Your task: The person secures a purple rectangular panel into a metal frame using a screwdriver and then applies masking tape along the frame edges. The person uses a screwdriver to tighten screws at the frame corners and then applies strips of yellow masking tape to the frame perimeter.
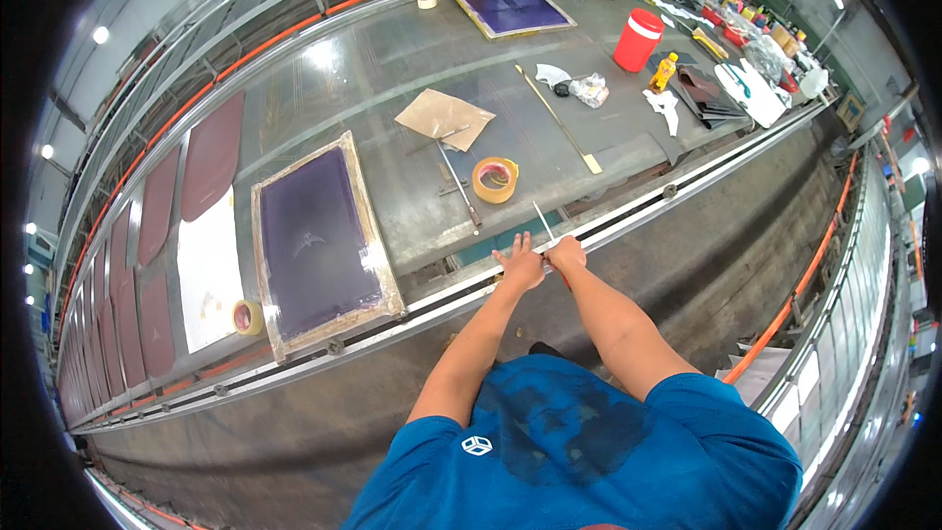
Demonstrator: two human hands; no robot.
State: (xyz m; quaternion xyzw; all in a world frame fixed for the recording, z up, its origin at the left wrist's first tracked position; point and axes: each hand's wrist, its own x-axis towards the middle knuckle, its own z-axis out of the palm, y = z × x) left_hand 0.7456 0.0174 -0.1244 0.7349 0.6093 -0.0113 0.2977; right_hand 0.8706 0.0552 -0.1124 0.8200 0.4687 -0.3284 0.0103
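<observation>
Just below centre frame, a thin pale rod [544, 221] appears to be gripped in the closed right hand [566, 253], at the metal rail [628, 214]; the left hand [521, 263] is held open, fingers spread, beside it. Rod handling seems under way; steady bracing is probably called for next.

Grey table [392, 206], purple framed screen [319, 221], tape roll [495, 197], red container [639, 40]

Bright lamps [100, 34] shine above a dull brownish floor [726, 211]
</observation>
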